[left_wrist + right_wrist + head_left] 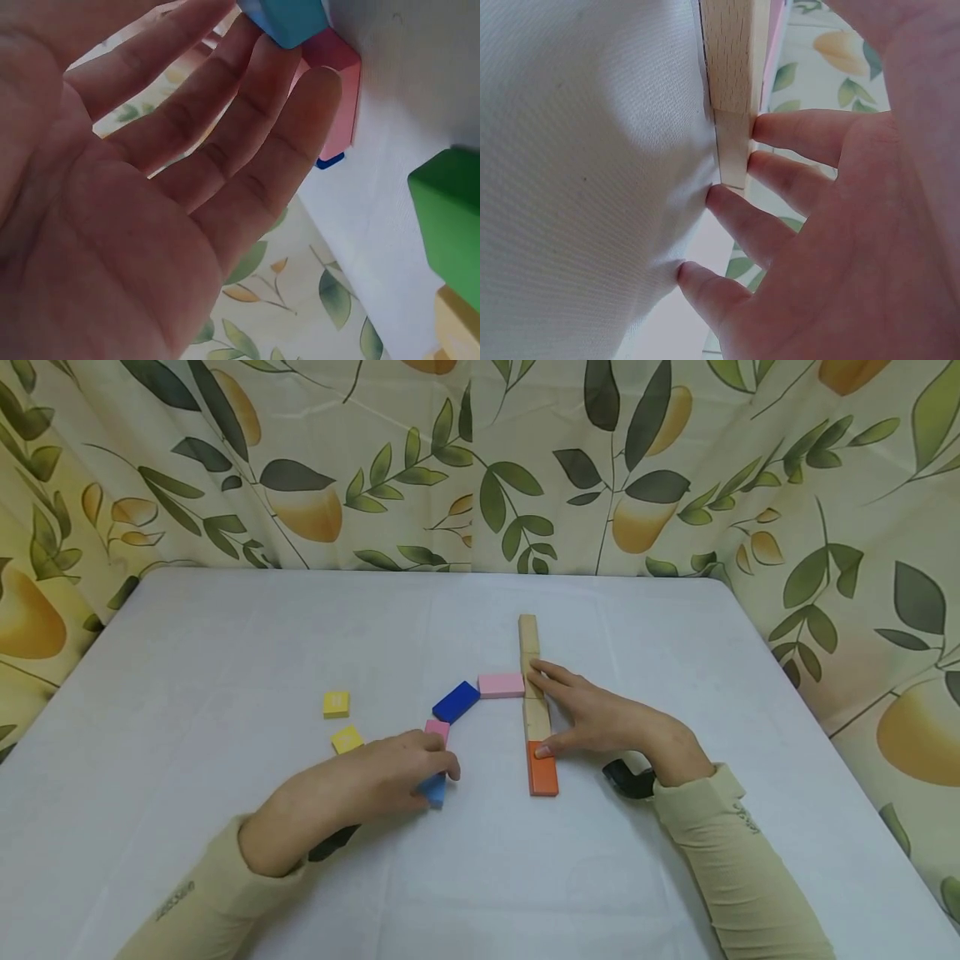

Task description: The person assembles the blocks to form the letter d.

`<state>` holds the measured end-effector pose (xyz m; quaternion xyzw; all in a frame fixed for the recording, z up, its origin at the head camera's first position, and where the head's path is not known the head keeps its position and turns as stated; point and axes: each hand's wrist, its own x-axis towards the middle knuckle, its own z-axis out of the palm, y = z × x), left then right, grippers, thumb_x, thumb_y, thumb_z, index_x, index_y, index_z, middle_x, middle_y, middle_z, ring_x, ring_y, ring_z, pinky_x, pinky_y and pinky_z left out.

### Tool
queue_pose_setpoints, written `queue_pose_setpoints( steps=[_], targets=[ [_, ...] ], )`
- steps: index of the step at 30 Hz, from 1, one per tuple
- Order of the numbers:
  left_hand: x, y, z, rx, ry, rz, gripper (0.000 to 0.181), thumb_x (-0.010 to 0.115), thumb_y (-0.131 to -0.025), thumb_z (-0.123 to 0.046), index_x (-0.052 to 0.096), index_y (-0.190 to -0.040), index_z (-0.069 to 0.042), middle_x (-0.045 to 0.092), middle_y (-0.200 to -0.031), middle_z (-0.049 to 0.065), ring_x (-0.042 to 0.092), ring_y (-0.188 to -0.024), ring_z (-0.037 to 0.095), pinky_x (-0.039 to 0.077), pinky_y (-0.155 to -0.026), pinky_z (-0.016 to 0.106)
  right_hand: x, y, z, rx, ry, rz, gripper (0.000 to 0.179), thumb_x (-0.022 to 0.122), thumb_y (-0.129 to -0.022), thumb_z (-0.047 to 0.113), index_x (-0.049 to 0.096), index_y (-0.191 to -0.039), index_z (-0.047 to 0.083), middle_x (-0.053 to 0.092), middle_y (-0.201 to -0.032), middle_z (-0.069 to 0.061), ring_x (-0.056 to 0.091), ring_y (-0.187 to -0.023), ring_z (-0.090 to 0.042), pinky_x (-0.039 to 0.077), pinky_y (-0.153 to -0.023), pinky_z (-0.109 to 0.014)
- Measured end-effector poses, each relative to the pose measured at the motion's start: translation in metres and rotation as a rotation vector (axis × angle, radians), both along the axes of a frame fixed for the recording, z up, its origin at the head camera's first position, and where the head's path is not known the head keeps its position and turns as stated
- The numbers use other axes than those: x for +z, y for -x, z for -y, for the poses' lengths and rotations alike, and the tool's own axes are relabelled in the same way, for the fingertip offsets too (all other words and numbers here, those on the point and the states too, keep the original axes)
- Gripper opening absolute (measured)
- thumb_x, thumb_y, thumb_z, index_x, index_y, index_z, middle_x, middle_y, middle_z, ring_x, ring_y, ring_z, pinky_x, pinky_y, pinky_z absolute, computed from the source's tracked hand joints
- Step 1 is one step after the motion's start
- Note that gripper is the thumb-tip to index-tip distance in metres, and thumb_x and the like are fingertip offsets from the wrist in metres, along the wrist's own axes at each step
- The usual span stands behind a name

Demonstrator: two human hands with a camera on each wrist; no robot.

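My left hand point(382, 772) reaches over the lower end of a bent row of blocks. Its thumb and index finger pinch a light blue block point(433, 790), and other fingertips lie against the pink block point(341, 97) behind it. Past that come a dark blue block point(456, 702) and a second pink block point(501, 686), which meets a straight line of plain wooden blocks point(529, 635). My right hand point(603, 714) has its fingers extended along the wooden blocks' right side, with its thumb on the orange block point(543, 777) at the near end.
Two small yellow blocks point(336, 704) sit left of the row. A green block point(454, 217) shows in the left wrist view, hidden from the head view. Everything lies on a white-covered table point(225, 693), with a leaf-patterned curtain point(420, 468) behind.
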<state>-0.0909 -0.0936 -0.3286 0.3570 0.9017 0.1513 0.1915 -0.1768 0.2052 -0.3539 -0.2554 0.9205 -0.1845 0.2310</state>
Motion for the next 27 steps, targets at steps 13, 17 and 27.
queue_pose_setpoints(
  steps=[13,17,27],
  targets=[
    [-0.0036,-0.0056,-0.0047,0.025,0.033,-0.054,0.030,0.079,-0.085,-0.013,0.068,-0.113,-0.015,0.055,-0.104,0.001,0.053,-0.097,0.014,0.054,-0.082,0.025,0.0015,-0.0014,0.0004,-0.002,0.002,-0.002,0.109,0.078,-0.079,0.052,0.014,-0.160,0.015,0.001,-0.168,-0.005,0.011,-0.153,-0.037,0.022,-0.119,-0.059],
    [-0.0046,-0.0067,-0.0031,0.016,0.020,-0.097,0.029,0.080,-0.083,-0.011,0.068,-0.110,-0.013,0.055,-0.102,0.002,0.053,-0.095,0.016,0.053,-0.078,0.024,0.0012,-0.0011,0.0005,0.002,0.001,-0.004,0.109,0.079,-0.080,0.049,0.014,-0.160,0.014,0.001,-0.168,-0.005,0.011,-0.153,-0.036,0.023,-0.119,-0.059],
    [-0.0087,-0.0054,-0.0017,-0.008,-0.019,-0.187,0.033,0.083,-0.079,-0.012,0.066,-0.107,-0.010,0.055,-0.102,0.005,0.054,-0.094,0.017,0.053,-0.077,0.025,0.0001,-0.0011,-0.0001,0.001,0.004,-0.004,0.110,0.079,-0.079,0.050,0.014,-0.160,0.015,0.002,-0.168,-0.005,0.012,-0.153,-0.037,0.024,-0.119,-0.059]
  ],
)
